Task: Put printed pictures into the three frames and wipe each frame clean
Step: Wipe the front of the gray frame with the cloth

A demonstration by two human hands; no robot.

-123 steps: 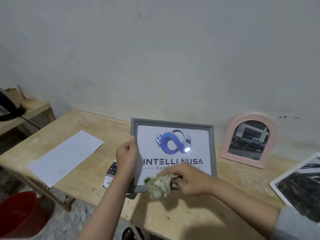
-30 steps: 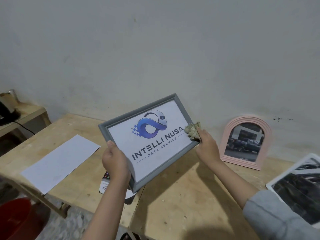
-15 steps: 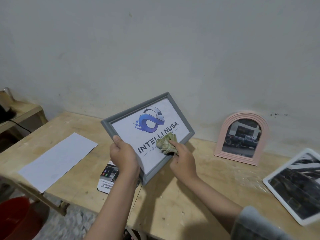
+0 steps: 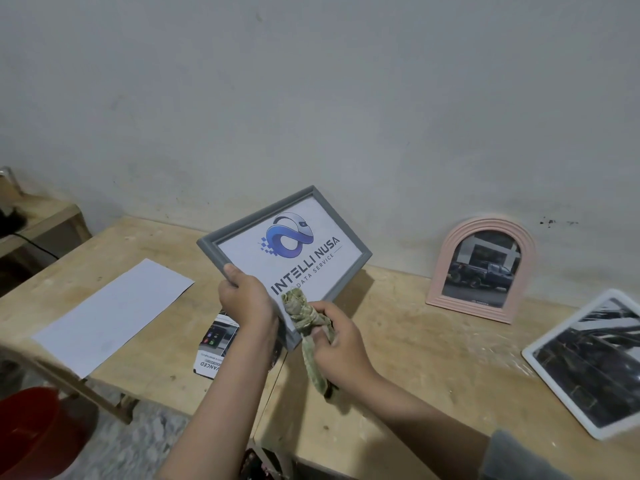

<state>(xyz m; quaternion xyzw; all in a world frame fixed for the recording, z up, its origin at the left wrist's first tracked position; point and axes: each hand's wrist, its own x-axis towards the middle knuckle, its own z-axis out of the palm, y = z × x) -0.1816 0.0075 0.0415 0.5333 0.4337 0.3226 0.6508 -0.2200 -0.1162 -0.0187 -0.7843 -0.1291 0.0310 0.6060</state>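
My left hand (image 4: 247, 299) grips the lower left edge of a grey frame (image 4: 349, 275) that holds a logo print, tilted up above the wooden table (image 4: 398, 358). My right hand (image 4: 337, 341) holds a crumpled greenish cloth (image 4: 301, 311) against the frame's lower corner. A pink arched frame (image 4: 483, 237) with a car photo leans on the wall at the right. A white frame (image 4: 530, 351) with a dark picture lies flat at the far right.
A blank white sheet (image 4: 110, 310) lies on the left side of the table. A small printed leaflet (image 4: 214, 348) sits under my left wrist. A red bucket (image 4: 31, 434) stands on the floor at lower left. A low wooden shelf (image 4: 41, 216) is at far left.
The cloth in my right hand has slid from the frame's right edge across the glass down to its lower corner. The frame has stayed tilted in my left hand.
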